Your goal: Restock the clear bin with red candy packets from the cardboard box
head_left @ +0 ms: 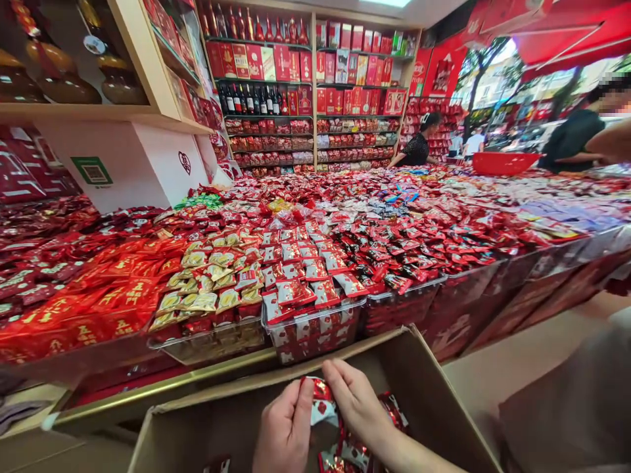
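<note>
Left hand [283,424] and right hand [359,407] pinch a red-and-white packet [323,412] over a cardboard box [419,387]; tugging could tear it.

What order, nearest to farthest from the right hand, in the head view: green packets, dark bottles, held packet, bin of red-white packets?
1. Held packet: touching the right hand.
2. Bin of red-white packets: just ahead.
3. Green packets: beyond, left.
4. Dark bottles: far shelf, left.

Wooden shelves [314,92] (tall) — red awning [611,39]
</note>
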`<state>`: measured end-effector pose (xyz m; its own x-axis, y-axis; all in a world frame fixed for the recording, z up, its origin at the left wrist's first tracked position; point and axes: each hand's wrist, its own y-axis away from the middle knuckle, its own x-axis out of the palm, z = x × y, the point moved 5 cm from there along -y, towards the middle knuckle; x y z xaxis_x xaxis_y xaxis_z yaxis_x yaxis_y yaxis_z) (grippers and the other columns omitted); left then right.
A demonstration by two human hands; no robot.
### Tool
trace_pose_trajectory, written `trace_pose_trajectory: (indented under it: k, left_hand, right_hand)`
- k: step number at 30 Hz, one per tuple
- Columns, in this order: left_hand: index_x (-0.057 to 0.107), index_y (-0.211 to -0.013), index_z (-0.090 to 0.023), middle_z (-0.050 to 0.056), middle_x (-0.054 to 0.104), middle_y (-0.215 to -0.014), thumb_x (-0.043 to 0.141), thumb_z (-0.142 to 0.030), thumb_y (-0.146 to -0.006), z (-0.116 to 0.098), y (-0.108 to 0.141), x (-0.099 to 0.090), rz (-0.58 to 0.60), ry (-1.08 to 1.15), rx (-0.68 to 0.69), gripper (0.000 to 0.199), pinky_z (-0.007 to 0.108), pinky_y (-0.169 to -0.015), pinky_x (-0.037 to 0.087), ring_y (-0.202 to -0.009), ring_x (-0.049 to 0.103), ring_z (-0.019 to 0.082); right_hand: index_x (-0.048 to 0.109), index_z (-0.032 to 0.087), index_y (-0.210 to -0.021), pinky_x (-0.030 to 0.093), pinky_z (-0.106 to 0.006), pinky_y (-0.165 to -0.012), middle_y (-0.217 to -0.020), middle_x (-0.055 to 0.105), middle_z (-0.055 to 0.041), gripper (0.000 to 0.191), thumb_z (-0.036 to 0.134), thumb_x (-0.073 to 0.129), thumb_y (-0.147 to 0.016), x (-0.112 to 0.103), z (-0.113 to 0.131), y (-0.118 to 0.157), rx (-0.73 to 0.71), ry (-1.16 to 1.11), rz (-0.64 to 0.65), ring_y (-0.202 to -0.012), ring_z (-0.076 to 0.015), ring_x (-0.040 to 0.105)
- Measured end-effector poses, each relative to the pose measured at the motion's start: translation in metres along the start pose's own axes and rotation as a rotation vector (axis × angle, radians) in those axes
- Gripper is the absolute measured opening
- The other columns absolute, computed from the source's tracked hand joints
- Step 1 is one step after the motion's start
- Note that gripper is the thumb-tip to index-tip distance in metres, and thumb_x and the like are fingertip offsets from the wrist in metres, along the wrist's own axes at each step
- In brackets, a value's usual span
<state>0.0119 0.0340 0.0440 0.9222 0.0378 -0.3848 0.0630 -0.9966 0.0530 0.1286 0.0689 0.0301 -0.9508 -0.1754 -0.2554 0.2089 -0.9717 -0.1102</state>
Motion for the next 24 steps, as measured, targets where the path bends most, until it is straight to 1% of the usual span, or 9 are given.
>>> trace_pose_trajectory:
  k: [4,7,9,12,14,16,19,21,24]
  left_hand:
    - [0.054,-0.063,-0.022,-0.005,0.046,-0.048,0.041,-0.051,-0.077,-0.023,0.006,-0.004,-0.176,0.099,-0.004,0.035,0.022,-0.047,0.034,-0.045,0.044,0.013]
    - [0.052,-0.056,-0.021,-0.006,0.042,-0.042,0.041,-0.051,-0.076,-0.031,0.01,-0.008,-0.248,0.071,0.034,0.037,0.022,-0.046,0.032,-0.042,0.039,0.011]
    - [0.05,-0.054,-0.021,-0.008,0.037,-0.038,0.041,-0.053,-0.075,-0.03,0.01,-0.008,-0.237,0.115,0.004,0.04,0.022,-0.044,0.028,-0.039,0.036,0.01]
    - [0.046,-0.052,-0.02,-0.009,0.034,-0.035,0.041,-0.059,-0.073,-0.025,0.009,-0.004,-0.179,0.264,-0.09,0.045,0.02,-0.042,0.025,-0.037,0.032,0.008]
    - [0.044,-0.049,-0.019,-0.009,0.034,-0.034,0.041,-0.063,-0.07,-0.022,0.01,-0.001,-0.179,0.346,-0.155,0.048,0.019,-0.041,0.024,-0.037,0.03,0.007]
    - [0.05,-0.056,-0.019,-0.006,0.042,-0.039,0.043,-0.067,-0.066,-0.02,0.012,0.001,-0.231,0.433,-0.166,0.049,0.019,-0.041,0.028,-0.041,0.036,0.009]
    - [0.058,-0.069,-0.018,-0.004,0.052,-0.05,0.051,-0.066,-0.061,-0.02,0.013,0.002,-0.307,0.53,-0.076,0.049,0.019,-0.043,0.034,-0.048,0.041,0.011]
    - [0.059,-0.065,-0.017,-0.006,0.048,-0.044,0.057,-0.062,-0.059,-0.014,0.011,-0.002,-0.361,0.549,-0.075,0.045,0.017,-0.041,0.032,-0.044,0.037,0.008]
    - [0.058,-0.059,-0.017,-0.01,0.038,-0.035,0.063,-0.058,-0.057,0.0,0.004,-0.023,-0.514,0.673,-0.104,0.041,0.013,-0.035,0.027,-0.036,0.032,0.004]
  right_hand:
    - [0.027,0.019,-0.055,0.023,-0.021,-0.044,-0.052,0.025,0.0056,0.039,0.044,0.032,-0.084,-0.006,0.023,-0.004,-0.09,-0.024,-0.193,-0.049,-0.0078,0.025]
    - [0.025,0.02,-0.053,0.021,-0.021,-0.042,-0.049,0.024,0.0064,0.038,0.039,0.035,-0.084,-0.011,0.035,-0.004,-0.192,0.009,-0.252,-0.045,-0.0069,0.023]
    - [0.025,0.02,-0.053,0.021,-0.021,-0.041,-0.048,0.023,0.0065,0.038,0.038,0.036,-0.084,-0.015,0.039,-0.003,-0.222,-0.003,-0.265,-0.044,-0.0066,0.023]
    - [0.023,0.02,-0.053,0.022,-0.02,-0.041,-0.048,0.022,0.0065,0.038,0.038,0.035,-0.085,-0.017,0.041,-0.003,-0.205,-0.047,-0.264,-0.044,-0.0067,0.023]
    - [0.023,0.02,-0.053,0.022,-0.02,-0.041,-0.048,0.022,0.0065,0.039,0.038,0.035,-0.085,-0.017,0.042,-0.003,-0.197,-0.057,-0.269,-0.044,-0.0067,0.023]
    - [0.024,0.02,-0.053,0.022,-0.021,-0.041,-0.049,0.023,0.0063,0.038,0.038,0.036,-0.085,-0.016,0.041,-0.003,-0.188,-0.059,-0.285,-0.044,-0.0069,0.023]
    - [0.025,0.02,-0.053,0.022,-0.021,-0.041,-0.049,0.024,0.0062,0.038,0.038,0.036,-0.085,-0.012,0.038,-0.003,-0.169,-0.071,-0.299,-0.044,-0.007,0.023]
    - [0.025,0.02,-0.053,0.022,-0.021,-0.041,-0.048,0.024,0.0062,0.038,0.039,0.037,-0.084,-0.011,0.032,-0.004,-0.164,-0.073,-0.298,-0.044,-0.007,0.023]
    - [0.027,0.02,-0.054,0.023,-0.021,-0.043,-0.05,0.026,0.0057,0.038,0.042,0.037,-0.084,-0.019,0.014,-0.006,-0.09,-0.134,-0.347,-0.046,-0.0075,0.026]
